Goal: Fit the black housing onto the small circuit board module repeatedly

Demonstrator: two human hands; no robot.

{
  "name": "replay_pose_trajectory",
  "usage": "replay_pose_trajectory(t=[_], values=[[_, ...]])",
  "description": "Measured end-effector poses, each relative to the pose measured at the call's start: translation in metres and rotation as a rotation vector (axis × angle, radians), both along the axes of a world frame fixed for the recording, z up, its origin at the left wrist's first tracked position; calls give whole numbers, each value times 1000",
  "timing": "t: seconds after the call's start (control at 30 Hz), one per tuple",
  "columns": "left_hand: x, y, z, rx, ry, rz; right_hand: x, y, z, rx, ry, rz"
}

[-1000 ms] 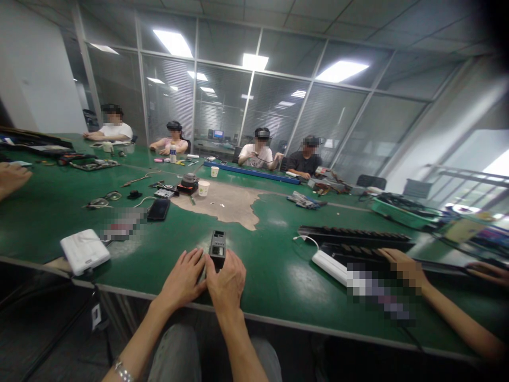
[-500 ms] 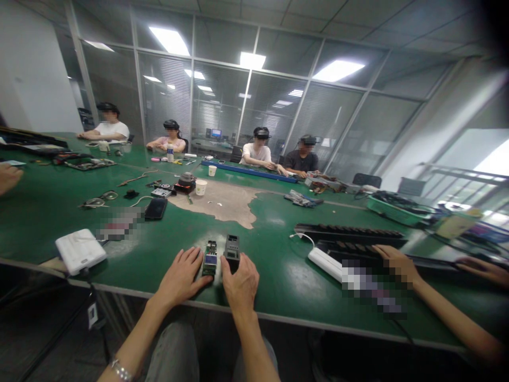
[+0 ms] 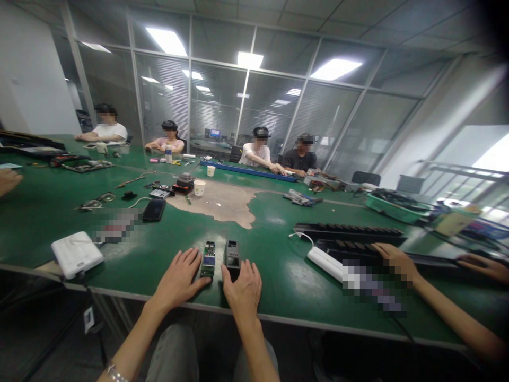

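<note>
My left hand (image 3: 178, 278) lies flat on the green table (image 3: 278, 270), fingers spread, its fingertips touching the near end of a small green circuit board (image 3: 208, 258). Just to its right lies a small black housing (image 3: 233, 253). My right hand (image 3: 242, 289) rests flat behind the housing with fingers stretched out toward it, holding nothing. Board and housing lie side by side, apart from each other.
A white box (image 3: 76, 253) sits near the left table edge, a black phone (image 3: 153, 209) beyond it. To the right a neighbour's hand (image 3: 397, 260) rests on black trays (image 3: 350, 233). Paper cups (image 3: 199, 187), tools and cables lie farther off. Several people sit along the far side.
A second ago both hands held one black unit upright. It has come apart into a green board and a black housing, now laid side by side, and both hands have let go.
</note>
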State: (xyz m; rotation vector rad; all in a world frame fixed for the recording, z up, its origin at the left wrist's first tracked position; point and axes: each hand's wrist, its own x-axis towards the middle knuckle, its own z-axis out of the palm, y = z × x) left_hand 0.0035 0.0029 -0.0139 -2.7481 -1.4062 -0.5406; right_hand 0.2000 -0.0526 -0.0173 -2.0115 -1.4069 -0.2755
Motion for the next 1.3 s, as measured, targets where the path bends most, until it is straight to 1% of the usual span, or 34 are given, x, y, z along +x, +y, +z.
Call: replay_pose_trajectory(t=[0.07,0.23,0.37,0.63,0.77,0.9,1.0,1.1,1.3], values=[[0,0,0,5,0,1,2,0,-4,7,-9,2],[0,-1,2,-12,6,8,5,-2,-11,90,-3,15],[0,-1,2,-20,-7,-5,4,-4,-8,117,3,45],[-1,0,-1,-18,-2,-2,-1,0,1,119,47,22],[-1,0,0,-23,-12,-3,-4,0,12,178,123,88],[-1,-1,2,-30,-20,-5,-16,0,33,235,159,144],[-1,-2,2,-31,-12,-3,-27,1,45,244,149,173],[-2,-2,2,-24,-6,-7,-38,2,49,227,131,182],[-4,-3,3,-24,-14,-25,-51,3,46,194,89,128]])
